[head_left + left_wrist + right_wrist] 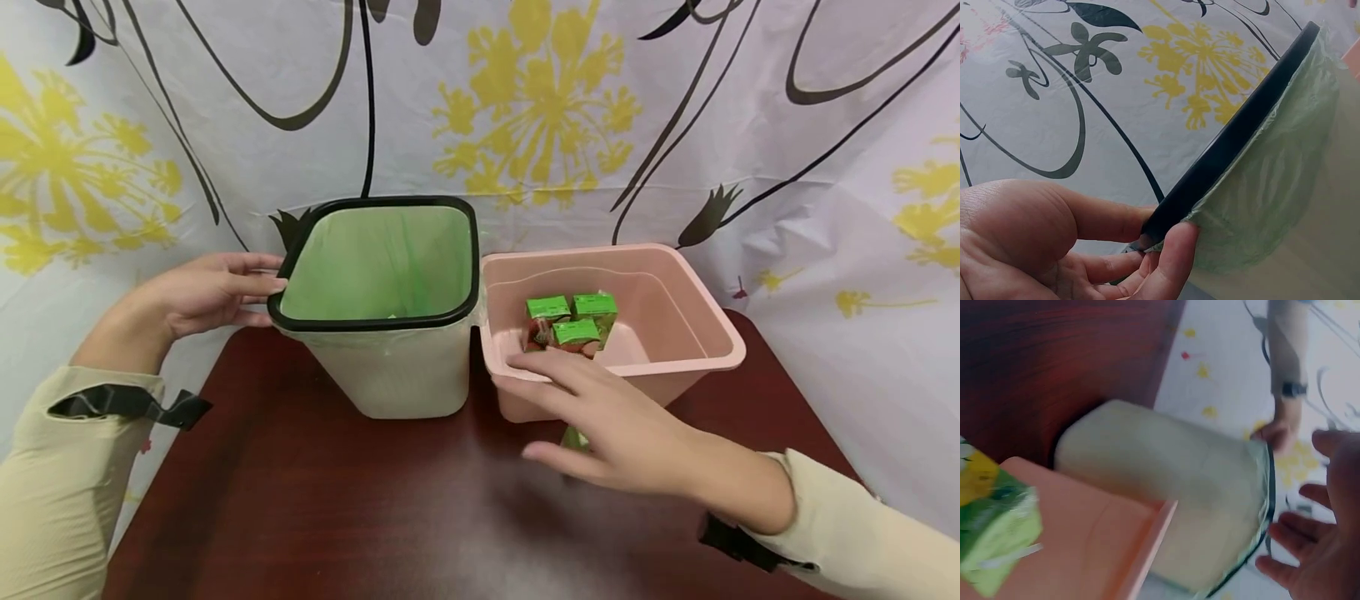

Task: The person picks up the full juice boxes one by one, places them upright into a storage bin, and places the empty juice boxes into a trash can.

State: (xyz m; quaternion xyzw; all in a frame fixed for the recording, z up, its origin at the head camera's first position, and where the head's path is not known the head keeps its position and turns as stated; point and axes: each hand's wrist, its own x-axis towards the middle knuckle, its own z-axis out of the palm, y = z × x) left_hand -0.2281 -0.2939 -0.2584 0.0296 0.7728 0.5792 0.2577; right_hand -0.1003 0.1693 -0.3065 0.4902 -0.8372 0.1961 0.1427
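My left hand (213, 292) pinches the black rim (1235, 137) of a white trash bin (405, 375) at its left corner, thumb on one side and fingers on the other. A thin green bag (375, 258) lines the bin and folds over under the rim. My right hand (600, 412) has its fingers spread and holds nothing; it hovers before the near wall of a pink plastic tub (712, 346). Inside the tub are three small green-topped packs (594, 305). A green and yellow packet (1004, 528) stands in front of the tub, mostly hidden behind my right hand in the head view.
Bin and tub stand side by side, close together, on a dark red-brown table (360, 508). Behind them hangs a white sheet (420, 125) with yellow flowers and dark stems, which also borders the table's sides.
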